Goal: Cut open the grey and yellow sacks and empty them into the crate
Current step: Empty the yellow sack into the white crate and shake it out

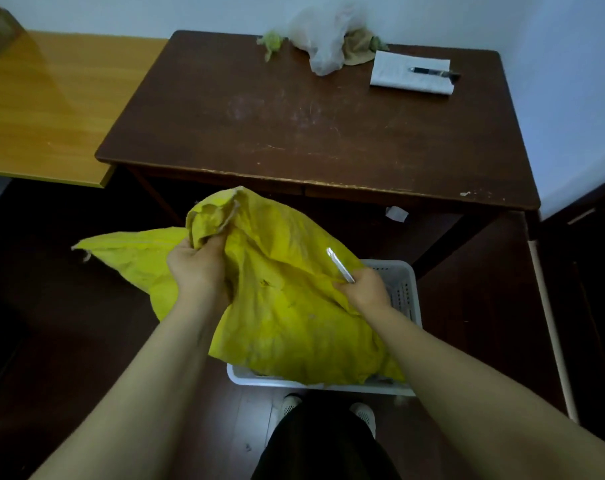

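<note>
Both forearms are reaching out: my left hand [197,265] is bunching the yellow sack [287,306] over the crate [403,285], my right hand [365,289] is pinching sack and, probably, a knife [339,265], which is risking nicks or spills.

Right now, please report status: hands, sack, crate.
Left hand grips yellow sack near its top. Right hand holds blade and sack. Sack over white crate.

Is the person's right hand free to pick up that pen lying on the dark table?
Probably not right now. The right hand already holds a blade and the yellow sack, and the pen lies at the dark table's far side.
</note>
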`<move>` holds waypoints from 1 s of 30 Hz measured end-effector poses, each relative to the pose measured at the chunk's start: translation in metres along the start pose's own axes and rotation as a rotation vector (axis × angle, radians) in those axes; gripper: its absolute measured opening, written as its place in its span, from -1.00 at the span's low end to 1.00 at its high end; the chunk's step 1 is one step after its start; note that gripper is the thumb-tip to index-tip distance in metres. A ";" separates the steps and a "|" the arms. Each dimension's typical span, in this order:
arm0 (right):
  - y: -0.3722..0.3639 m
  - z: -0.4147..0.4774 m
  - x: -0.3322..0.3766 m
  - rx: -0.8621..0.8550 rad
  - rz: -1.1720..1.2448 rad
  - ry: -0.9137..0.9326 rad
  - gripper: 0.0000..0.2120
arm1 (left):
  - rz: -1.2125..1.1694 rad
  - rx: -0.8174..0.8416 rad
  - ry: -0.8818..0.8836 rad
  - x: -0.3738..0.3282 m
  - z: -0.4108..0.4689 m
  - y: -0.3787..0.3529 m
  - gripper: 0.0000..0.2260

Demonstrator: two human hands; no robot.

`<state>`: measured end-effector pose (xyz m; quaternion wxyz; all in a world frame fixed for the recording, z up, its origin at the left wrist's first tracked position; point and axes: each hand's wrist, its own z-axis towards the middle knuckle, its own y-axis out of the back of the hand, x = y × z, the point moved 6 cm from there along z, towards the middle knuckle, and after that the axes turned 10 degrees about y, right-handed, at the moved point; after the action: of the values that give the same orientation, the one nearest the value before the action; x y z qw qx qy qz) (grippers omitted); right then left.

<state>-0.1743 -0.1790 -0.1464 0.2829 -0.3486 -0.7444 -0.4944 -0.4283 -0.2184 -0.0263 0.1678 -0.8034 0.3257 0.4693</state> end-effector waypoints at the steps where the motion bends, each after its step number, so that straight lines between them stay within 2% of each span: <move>1: -0.001 -0.001 -0.005 0.020 -0.010 -0.040 -0.82 | 0.047 0.003 -0.023 -0.002 -0.001 -0.003 -0.81; 2: 0.000 0.003 -0.004 0.014 0.007 -0.050 -0.85 | 0.097 0.013 -0.073 -0.007 -0.003 -0.007 -0.77; 4: 0.007 0.014 0.010 -0.058 0.083 0.010 -0.77 | 0.144 0.051 -0.181 -0.016 -0.009 -0.014 -0.70; 6: 0.012 0.019 0.013 -0.077 0.127 0.041 -0.77 | 0.136 0.096 -0.259 -0.021 -0.016 -0.018 -0.70; 9: 0.000 0.013 -0.008 0.024 0.047 -0.084 -0.92 | 0.077 0.044 -0.214 -0.018 -0.013 -0.018 -0.70; 11: -0.006 0.013 0.000 0.004 0.129 -0.108 -0.94 | 0.098 0.044 -0.213 -0.018 -0.010 -0.020 -0.74; 12: -0.007 0.018 0.010 -0.038 0.189 -0.074 -0.92 | 0.126 0.060 -0.249 -0.021 -0.011 -0.022 -0.76; 14: -0.010 0.024 0.022 -0.110 0.286 -0.041 -0.72 | 0.104 0.059 -0.288 -0.022 -0.015 -0.022 -0.80; 17: -0.017 0.017 0.013 -0.070 0.247 -0.100 -0.59 | 0.008 0.019 -0.246 -0.025 -0.012 -0.022 -0.74; 19: -0.016 0.016 0.011 -0.062 0.241 -0.101 -0.61 | 0.028 -0.002 -0.237 -0.028 -0.009 -0.020 -0.68; 23: -0.009 0.030 0.045 -0.118 0.361 0.034 -0.72 | -0.026 0.008 -0.284 -0.040 -0.013 -0.019 -0.82; 26: -0.010 0.033 0.038 -0.079 0.320 -0.014 -0.67 | -0.020 -0.036 -0.249 -0.044 -0.001 -0.019 -0.76; 30: 0.000 0.044 0.063 -0.132 0.331 0.057 -0.82 | -0.024 -0.050 -0.212 -0.049 0.007 -0.016 -0.76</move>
<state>-0.2153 -0.1224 -0.1132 0.3580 -0.4701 -0.6344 -0.4983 -0.4388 -0.1844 0.0114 0.1869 -0.7571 0.2845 0.5576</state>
